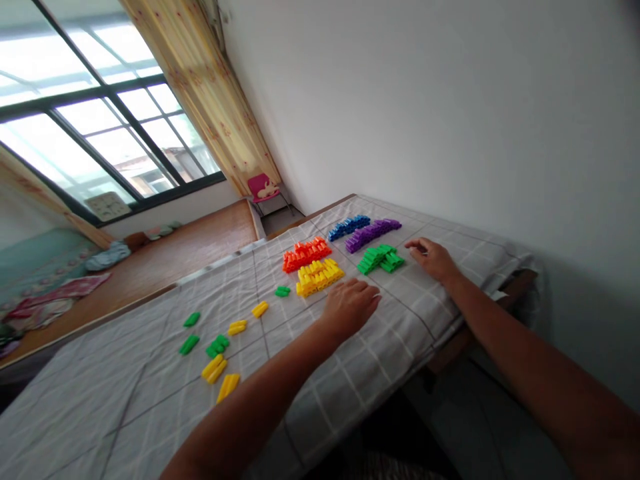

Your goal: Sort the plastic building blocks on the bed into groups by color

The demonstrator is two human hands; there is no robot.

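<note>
My left hand (351, 303) is palm down over the bedcover, just in front of the pile of yellow plastic clips (319, 277). Its fingers curl downward and their tips are hidden, so I cannot tell whether anything is under them. To the right of the green clip pile (380, 259), my right hand (431, 258) hovers with thumb and forefinger slightly apart, holding nothing visible. The clips look like small clothespins. Orange clips (307, 254), blue clips (349, 227) and purple clips (373, 235) lie in heaps farther back.
Loose green clips (217, 346) and yellow clips (214, 369) are scattered at left on the grey checked cover (150, 407). A white wall (425, 107) borders the far right side. Beyond the bed stand a pink chair (263, 188) and a curtained window (125, 127).
</note>
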